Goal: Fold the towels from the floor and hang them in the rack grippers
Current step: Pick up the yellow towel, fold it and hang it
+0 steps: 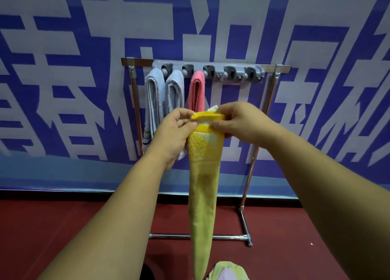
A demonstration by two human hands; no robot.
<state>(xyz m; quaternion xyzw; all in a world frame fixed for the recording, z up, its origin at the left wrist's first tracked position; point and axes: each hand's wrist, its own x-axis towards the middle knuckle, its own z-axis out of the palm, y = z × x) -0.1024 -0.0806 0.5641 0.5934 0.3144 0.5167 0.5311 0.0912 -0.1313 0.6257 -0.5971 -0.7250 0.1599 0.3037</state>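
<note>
Yellow towel (203, 174), its folded top pinched between my left hand (176, 132) and right hand (238, 121), hangs straight down at centre.
At 12 o'clock the rack (220, 69) holds a pink towel (197, 90) and two grey towels (154, 94); more towels (228, 270) lie at 6.

Two bare forearms (126, 195), bare left hand (174, 132), bare right hand (242, 121)

the rack (236, 69) stands on the floor (63, 227) before the wall (63, 69), three hung towels (174, 90) at its 9 o'clock end. nearer, the held towel (202, 195) hangs between left hand (175, 130) and right hand (242, 121); a towel heap (228, 271) lies at 6 o'clock.
</note>
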